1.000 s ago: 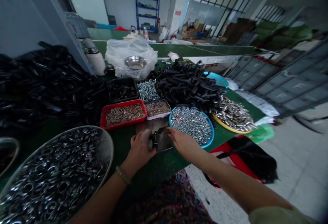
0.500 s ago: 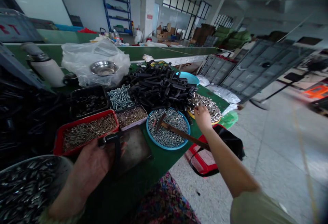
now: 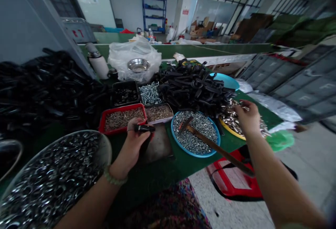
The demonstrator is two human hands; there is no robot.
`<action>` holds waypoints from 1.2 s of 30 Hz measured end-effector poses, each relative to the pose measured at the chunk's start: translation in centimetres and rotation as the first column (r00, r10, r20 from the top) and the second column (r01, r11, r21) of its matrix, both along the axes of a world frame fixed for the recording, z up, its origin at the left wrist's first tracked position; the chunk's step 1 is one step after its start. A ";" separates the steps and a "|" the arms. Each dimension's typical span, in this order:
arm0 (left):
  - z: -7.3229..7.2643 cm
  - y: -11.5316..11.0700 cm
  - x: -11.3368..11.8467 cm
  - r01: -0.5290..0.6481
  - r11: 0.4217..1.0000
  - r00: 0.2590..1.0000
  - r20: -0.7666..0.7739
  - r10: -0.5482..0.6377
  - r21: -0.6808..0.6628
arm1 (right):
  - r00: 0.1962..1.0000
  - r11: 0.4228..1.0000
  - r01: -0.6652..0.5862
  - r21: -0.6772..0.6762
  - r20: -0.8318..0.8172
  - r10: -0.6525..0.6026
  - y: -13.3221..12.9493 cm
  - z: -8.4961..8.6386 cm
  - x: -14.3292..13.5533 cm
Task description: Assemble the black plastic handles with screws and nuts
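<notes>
My left hand point(image 3: 132, 147), a beaded bracelet at its wrist, is closed around a black handle-like part point(image 3: 145, 128). It holds the part above a flat metal plate point(image 3: 159, 145) on the bench. My right hand point(image 3: 248, 117) reaches into a yellow basin point(image 3: 232, 130) heaped with small shiny metal pieces point(image 3: 231, 113). Its fingers are curled together, and what lies between them is hard to make out. Between the hands stands a blue basin point(image 3: 172, 131) of metal nuts, with a wooden-handled hammer point(image 3: 207, 140) lying across it and overhanging the bench edge.
A red tray point(image 3: 101, 126) of small screws and a black tray point(image 3: 113, 98) stand behind my left hand. Black parts point(image 3: 191, 85) are piled at the back. A large tub point(image 3: 107, 148) of shiny rings sits at left. A red-black bag point(image 3: 236, 183) lies below the bench edge.
The view has swung left, bringing more of the ring tub into sight. The black part has turned in my left hand and now points sideways. My right hand stays at the yellow basin.
</notes>
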State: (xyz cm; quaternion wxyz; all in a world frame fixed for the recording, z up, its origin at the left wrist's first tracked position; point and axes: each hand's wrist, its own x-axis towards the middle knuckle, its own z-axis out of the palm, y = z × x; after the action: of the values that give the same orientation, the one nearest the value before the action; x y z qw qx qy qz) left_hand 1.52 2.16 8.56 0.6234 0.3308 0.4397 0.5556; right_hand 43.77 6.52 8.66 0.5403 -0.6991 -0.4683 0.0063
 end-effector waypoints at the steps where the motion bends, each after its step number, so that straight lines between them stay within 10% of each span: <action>1: -0.2 0.0 0.0 0.003 1.000 1.000 -0.006 -0.003 0.001 | 0.985 0.992 -0.119 0.032 -0.122 0.122 -0.2 0.2 -2.1; 9: -1.1 -0.9 -0.9 0.011 0.996 0.997 0.073 -0.005 -0.087 | 0.561 0.692 -0.721 0.043 -0.550 0.619 -4.8 0.6 -20.7; 17: -1.5 -1.7 -2.1 0.040 0.998 0.999 0.003 -0.040 -0.048 | 0.282 0.474 -0.878 0.065 -0.729 0.623 -5.1 0.2 -26.0; 36: -1.6 -2.3 -3.6 0.059 0.970 0.880 -0.471 0.060 0.234 | 0.356 0.348 -0.933 -0.091 -0.379 0.854 -3.3 1.4 -27.7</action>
State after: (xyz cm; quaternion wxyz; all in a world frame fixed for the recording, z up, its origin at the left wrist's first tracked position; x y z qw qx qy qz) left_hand -2.10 -0.13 6.98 0.4514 0.5299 0.5081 0.5072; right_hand 16.12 3.19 10.10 0.3941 -0.3865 -0.6917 0.4656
